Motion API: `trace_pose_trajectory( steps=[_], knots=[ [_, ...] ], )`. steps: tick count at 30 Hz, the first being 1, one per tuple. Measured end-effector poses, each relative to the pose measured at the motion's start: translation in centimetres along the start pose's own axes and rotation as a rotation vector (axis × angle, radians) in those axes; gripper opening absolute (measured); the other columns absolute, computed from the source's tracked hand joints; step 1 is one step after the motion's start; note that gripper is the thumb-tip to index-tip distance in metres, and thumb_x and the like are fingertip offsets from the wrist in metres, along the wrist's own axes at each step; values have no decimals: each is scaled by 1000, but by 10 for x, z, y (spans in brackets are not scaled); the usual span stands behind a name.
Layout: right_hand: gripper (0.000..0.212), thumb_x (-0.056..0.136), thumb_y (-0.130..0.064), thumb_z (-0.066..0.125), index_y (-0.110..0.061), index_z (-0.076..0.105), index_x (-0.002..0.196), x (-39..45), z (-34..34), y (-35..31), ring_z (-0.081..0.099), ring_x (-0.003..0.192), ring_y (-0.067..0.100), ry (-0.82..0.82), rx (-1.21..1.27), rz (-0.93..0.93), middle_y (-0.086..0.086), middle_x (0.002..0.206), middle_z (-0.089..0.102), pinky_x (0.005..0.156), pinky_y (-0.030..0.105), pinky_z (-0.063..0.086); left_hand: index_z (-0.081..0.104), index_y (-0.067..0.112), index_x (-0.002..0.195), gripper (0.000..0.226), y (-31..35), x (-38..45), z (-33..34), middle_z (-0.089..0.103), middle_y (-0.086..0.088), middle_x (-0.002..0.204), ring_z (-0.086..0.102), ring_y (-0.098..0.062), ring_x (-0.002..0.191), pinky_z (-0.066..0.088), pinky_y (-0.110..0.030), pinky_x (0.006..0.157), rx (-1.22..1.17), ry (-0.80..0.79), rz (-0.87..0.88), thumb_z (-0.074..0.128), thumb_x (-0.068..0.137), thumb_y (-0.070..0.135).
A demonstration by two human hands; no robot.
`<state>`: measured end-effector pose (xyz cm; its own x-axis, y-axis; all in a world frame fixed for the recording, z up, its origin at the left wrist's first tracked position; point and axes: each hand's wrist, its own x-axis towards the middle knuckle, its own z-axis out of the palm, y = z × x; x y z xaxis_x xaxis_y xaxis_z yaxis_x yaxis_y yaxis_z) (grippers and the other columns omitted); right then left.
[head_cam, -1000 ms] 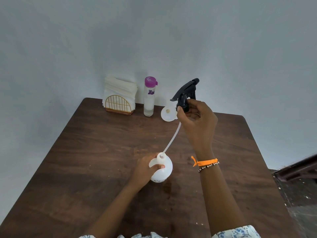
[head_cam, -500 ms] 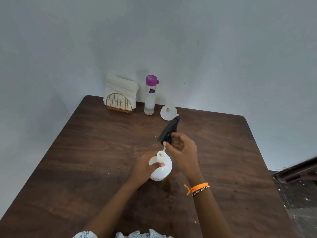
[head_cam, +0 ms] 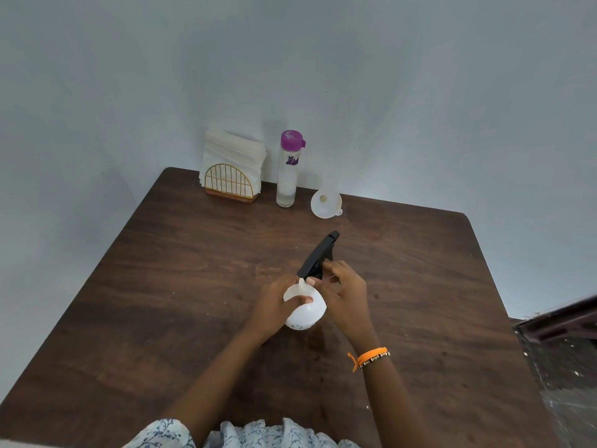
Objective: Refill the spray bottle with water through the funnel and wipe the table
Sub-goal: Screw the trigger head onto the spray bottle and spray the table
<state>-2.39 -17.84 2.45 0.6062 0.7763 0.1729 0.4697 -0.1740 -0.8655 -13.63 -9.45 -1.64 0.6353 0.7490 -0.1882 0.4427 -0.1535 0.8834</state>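
Your left hand (head_cam: 274,303) grips the bottle (head_cam: 307,313) mid-desk (head_cam: 193,286) | your right hand (head_cam: 344,294) pinches the sprayer (head_cam: 318,257) at its neck | funnel (head_cam: 325,203) lies near the back edge

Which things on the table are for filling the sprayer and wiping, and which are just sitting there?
For the job: spray bottle, black spray head, funnel, water bottle, napkins, table, left hand, right hand.

Just there: gold napkin holder, wall.
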Motion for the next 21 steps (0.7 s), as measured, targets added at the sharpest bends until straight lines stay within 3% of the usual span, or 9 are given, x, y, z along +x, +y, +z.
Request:
trace_pose_trajectory(
  steps=[2, 5, 8, 11, 15, 18, 21],
  knots=[
    [15, 78, -12, 70, -14, 71, 93, -3, 2, 4, 60, 78, 6, 8, 22, 21, -5, 85, 65, 68, 13, 46, 59, 18, 117, 46, 2, -1, 0, 55, 11, 108, 55, -11, 98, 39, -7, 67, 0, 4, -10, 68, 78, 41],
    [19, 76, -24, 67, -17, 70, 93, -5, 3, 10, 65, 83, 14, 4, 81, 59, 0, 88, 69, 73, 35, 55, 61, 17, 112, 36, 5, -3, -2, 55, 11, 102, 56, -13, 96, 38, -7, 65, -17, 9, 10, 70, 80, 30],
    [28, 74, -35, 62, -17, 69, 94, -6, 3, 12, 65, 84, 18, -6, 94, 52, 1, 89, 70, 74, 42, 55, 62, 17, 108, 31, 6, -2, -4, 57, 8, 99, 56, -13, 95, 41, -11, 66, -25, -4, 16, 70, 80, 27],
    [31, 74, -36, 61, -15, 69, 95, -6, 3, 15, 65, 85, 19, -20, 100, 44, 1, 90, 70, 74, 44, 55, 62, 19, 105, 27, 7, -3, -5, 56, 8, 98, 54, -12, 92, 39, -9, 64, -30, -19, 7, 70, 80, 25],
    [37, 74, -38, 60, -11, 69, 98, -5, 2, 16, 65, 87, 16, -52, 82, 1, 1, 93, 70, 76, 40, 54, 59, 17, 117, 36, 9, -5, -5, 49, 12, 102, 49, -10, 95, 34, -3, 63, 2, -16, 2, 67, 83, 24],
    [36, 75, -39, 60, -11, 70, 96, -3, 2, 14, 64, 85, 18, -74, 42, -76, 1, 91, 70, 73, 38, 54, 62, 24, 106, 24, 9, -3, -6, 56, 9, 98, 54, -14, 93, 39, -2, 61, -9, -38, 30, 67, 83, 20],
    [36, 76, -38, 59, -11, 70, 97, 1, 2, 12, 60, 79, 15, -91, 24, -107, -5, 86, 65, 69, 32, 52, 62, 17, 113, 31, 11, -3, -7, 58, 4, 102, 51, -12, 92, 38, -6, 65, 4, -36, 31, 67, 83, 23]
  ],
)
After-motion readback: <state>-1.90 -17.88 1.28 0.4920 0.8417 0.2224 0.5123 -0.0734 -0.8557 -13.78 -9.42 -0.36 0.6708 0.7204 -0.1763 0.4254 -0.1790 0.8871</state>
